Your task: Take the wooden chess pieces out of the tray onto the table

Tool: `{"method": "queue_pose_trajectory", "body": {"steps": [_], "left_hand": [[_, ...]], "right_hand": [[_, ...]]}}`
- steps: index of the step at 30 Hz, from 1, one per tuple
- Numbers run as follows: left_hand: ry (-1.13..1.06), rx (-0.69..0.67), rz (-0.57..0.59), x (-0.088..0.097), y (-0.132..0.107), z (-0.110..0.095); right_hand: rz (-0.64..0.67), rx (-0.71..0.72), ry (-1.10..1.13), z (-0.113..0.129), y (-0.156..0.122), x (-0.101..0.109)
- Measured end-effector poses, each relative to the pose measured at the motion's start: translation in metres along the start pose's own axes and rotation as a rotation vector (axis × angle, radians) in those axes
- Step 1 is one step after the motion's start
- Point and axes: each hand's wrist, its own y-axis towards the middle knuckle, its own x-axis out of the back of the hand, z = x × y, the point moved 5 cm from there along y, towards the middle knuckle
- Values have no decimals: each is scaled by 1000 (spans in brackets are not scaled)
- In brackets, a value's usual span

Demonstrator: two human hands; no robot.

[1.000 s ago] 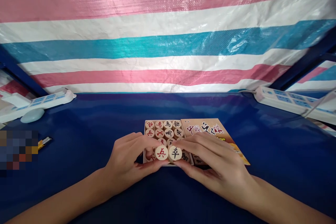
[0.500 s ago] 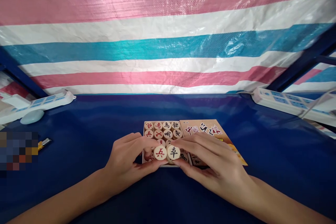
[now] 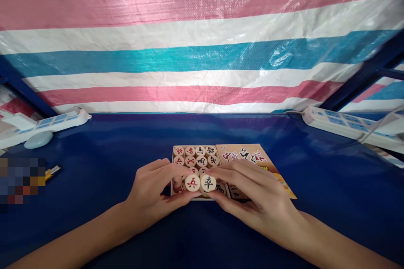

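Note:
Between thumb and fingers, my left hand (image 3: 158,187) pinches a round Chinese chess piece with a red character (image 3: 192,183). My right hand (image 3: 255,189) pinches one with a black character (image 3: 208,183), right beside it. Both pieces are over the near part of an open box (image 3: 172,191), their faces toward me. Inside the box, more pieces stand in rows, red-marked ones (image 3: 190,161) on the left and black-marked ones (image 3: 201,161) on the right. My fingers and the held pieces hide part of the near rows. The printed box lid (image 3: 227,148) adjoins the box on the right, partly under my right hand.
A white power strip (image 3: 63,122) and a pale blue computer mouse (image 3: 38,139) are at the left, with a yellow cutter (image 3: 53,172) nearer. Another power strip (image 3: 344,119) with a cable is at the right. A striped plastic sheet (image 3: 189,59) hangs behind the blue table (image 3: 132,134).

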Motion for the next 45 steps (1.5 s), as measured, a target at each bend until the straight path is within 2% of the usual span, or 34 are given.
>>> {"method": "queue_pose_trajectory", "body": {"steps": [24,30,36,45], "left_hand": [[-4,-13,28,-1,1,2],[-12,2,41,0,2,1],[15,15,58,-2,1,2],[-7,-21,39,-1,-1,1]], "right_hand": [[29,0,-3,0,0,-2],[-13,-4,-4,0,-2,0],[-2,-8,21,0,-1,-1],[5,-5,24,1,-1,-1]]}}
